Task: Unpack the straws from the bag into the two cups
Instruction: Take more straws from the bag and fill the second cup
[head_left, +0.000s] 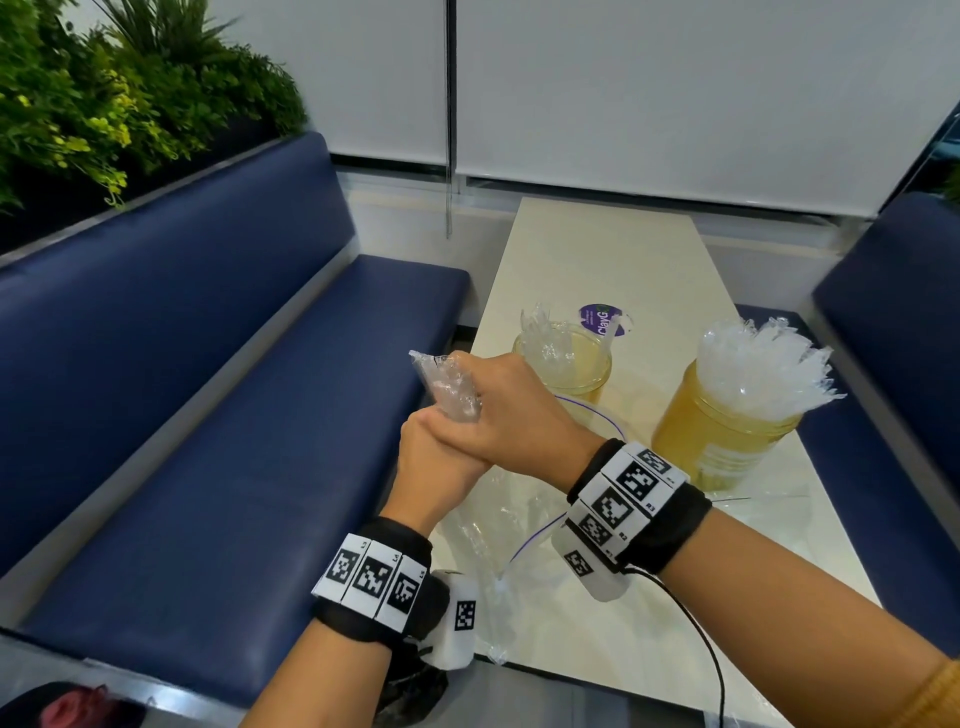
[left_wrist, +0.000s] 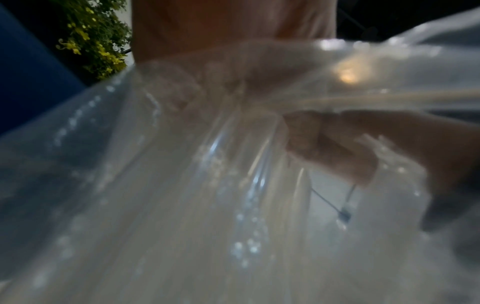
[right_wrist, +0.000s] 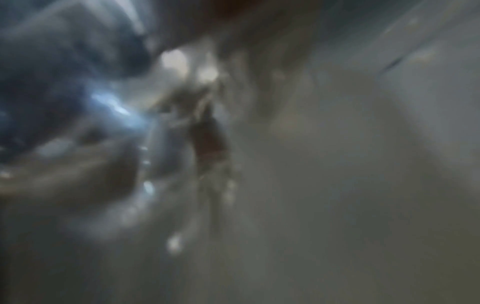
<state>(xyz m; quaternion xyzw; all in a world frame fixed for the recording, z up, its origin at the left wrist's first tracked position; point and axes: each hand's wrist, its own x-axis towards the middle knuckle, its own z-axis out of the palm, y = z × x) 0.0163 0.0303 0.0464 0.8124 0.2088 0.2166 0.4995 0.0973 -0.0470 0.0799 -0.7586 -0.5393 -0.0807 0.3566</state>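
Both hands meet just left of the near-left cup: the right hand (head_left: 511, 402) is curled round a clear bundle of wrapped straws (head_left: 448, 387) whose top pokes out above its fist, and the left hand (head_left: 441, 460) is closed below it, touching the right hand, though what its fingers have hold of cannot be made out from the head view. The left wrist view shows only blurred clear film and a curled finger (left_wrist: 330, 148) against it; the right wrist view is too smeared to read. My judgement is that the step in hand is carrying one more handful across to a cup. The left cup (head_left: 563, 364), a yellowish tumbler, holds only a few straws, while the right cup (head_left: 727, 426), further right of it, is crammed with them, so the left cup looks the natural target. The next move would call for swinging the bundle right over that cup's rim, standing it upright and letting go without knocking the straws already inside. The bag (head_left: 498, 530), clear with a purple line, lies crumpled and apparently near empty on the table (head_left: 597, 249) in front of the left cup. A round purple sticker (head_left: 602, 319) sits just behind that cup. Blue benches (head_left: 208, 364) flank the pale table, with green plants (head_left: 119, 98) beyond the left bench and white blinds (head_left: 649, 88) at the far end.
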